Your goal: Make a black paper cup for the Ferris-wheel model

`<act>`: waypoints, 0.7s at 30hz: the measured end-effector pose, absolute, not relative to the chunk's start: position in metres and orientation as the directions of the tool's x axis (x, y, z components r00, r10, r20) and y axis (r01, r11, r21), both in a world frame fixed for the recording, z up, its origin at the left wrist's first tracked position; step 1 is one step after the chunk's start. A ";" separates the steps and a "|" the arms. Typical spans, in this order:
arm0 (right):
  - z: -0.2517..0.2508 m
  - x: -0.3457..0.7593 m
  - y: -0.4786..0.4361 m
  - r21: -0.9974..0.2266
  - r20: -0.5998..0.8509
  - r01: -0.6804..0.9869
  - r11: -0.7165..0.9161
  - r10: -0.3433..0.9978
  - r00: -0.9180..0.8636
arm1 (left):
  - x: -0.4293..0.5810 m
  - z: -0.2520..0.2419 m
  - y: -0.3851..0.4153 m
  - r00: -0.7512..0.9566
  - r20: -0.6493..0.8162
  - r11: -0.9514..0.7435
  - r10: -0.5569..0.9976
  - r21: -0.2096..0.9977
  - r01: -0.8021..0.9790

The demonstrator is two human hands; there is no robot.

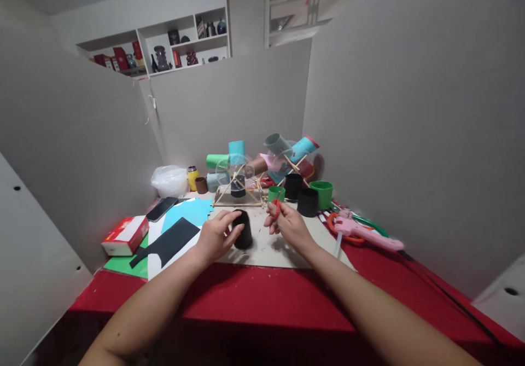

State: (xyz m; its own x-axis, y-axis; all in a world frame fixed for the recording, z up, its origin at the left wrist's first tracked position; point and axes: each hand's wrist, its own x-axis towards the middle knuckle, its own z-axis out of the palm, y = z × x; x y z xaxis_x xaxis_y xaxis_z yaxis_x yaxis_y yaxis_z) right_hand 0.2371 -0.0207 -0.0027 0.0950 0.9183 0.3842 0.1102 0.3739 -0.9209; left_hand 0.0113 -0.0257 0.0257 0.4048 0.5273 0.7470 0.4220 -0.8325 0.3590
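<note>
A black paper tube (245, 234) stands on the pale board, close to the front edge. My left hand (218, 234) grips its left side, with the fingers at the upper rim and the thumb lower down. In my right hand (287, 222) are scissors with red handles (276, 208), their blades pointing up and away from me. Just behind the scissors is a small green paper cup (274, 193). Beyond the left hand stands a wheel model of wooden sticks and clear discs (235, 173), with coloured paper tubes around it.
Black paper cups (307, 203) and a green cup (322, 193) stand at right, near a pink glue gun (369, 237) with a cable. At left lie a phone (162, 209), black paper (180, 240), blue paper (184, 213) and a red box (126, 236). Grey partitions enclose the table.
</note>
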 end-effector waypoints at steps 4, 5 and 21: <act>-0.012 0.239 -0.017 -0.897 0.397 0.246 0.368 0.915 0.078 | 0.005 0.034 -0.024 0.283 0.800 -0.819 0.529 0.394 0.417; -0.014 0.239 -0.015 -0.886 0.401 0.282 0.367 0.913 0.072 | 0.003 0.036 -0.023 0.246 0.812 -0.815 0.529 0.406 0.413; -0.033 0.245 -0.007 -0.674 0.443 0.650 0.351 0.896 -0.024 | 0.006 0.021 0.002 0.207 0.491 -0.514 0.846 0.855 0.071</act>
State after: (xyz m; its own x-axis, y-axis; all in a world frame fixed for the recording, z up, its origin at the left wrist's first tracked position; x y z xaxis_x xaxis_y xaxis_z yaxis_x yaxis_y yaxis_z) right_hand 0.2455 -0.0073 -0.0331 -0.0242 0.8960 0.4433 0.6502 0.3510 -0.6738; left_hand 0.0057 0.0018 0.0210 0.2065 0.8463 0.4910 0.0715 -0.5135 0.8551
